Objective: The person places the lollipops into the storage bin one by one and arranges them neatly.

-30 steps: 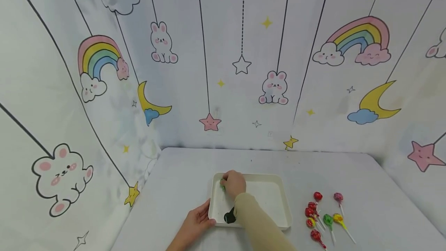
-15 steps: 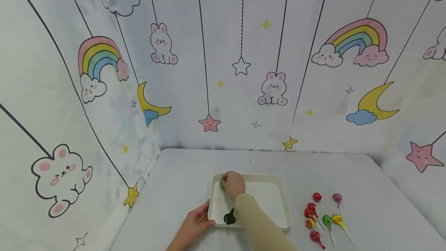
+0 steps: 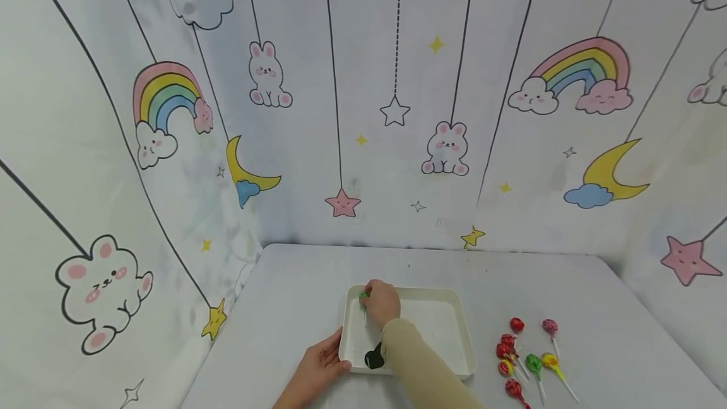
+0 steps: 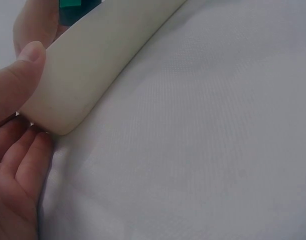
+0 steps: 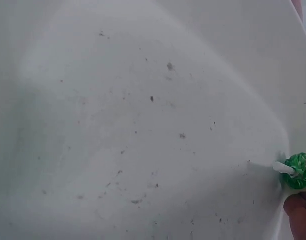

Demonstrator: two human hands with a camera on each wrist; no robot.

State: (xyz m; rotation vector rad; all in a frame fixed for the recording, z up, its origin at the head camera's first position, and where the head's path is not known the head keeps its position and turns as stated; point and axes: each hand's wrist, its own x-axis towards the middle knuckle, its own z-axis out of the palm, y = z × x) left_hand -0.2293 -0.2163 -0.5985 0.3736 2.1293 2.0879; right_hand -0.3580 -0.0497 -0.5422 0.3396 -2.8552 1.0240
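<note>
Inside the white tray (image 3: 431, 327), at its far left corner, my right hand (image 3: 383, 300) pinches a green lollipop (image 3: 363, 299). In the right wrist view the wrapped green candy (image 5: 296, 171) is beside the tray wall, its white stick pointing toward the camera's left, with fingertips (image 5: 299, 210) at the frame edge. My left hand (image 3: 319, 361) holds the tray's near left corner. The left wrist view has the thumb (image 4: 30, 62) against the tray's outer wall (image 4: 88, 70) and the other fingers low by its bottom edge.
Right of the tray, several lollipops lie on the white table (image 3: 307, 283): red ones (image 3: 514, 389), a green one (image 3: 534, 363), a yellow one (image 3: 549, 360) and a pink-purple one (image 3: 549, 326). A dark wrist device (image 3: 374, 356) shows over the tray. Patterned cloth walls (image 3: 307, 144) surround the table.
The green lollipop has turned in my right fingers; its stick came into sight and now points toward the tray's near side. My left hand stays on the tray.
</note>
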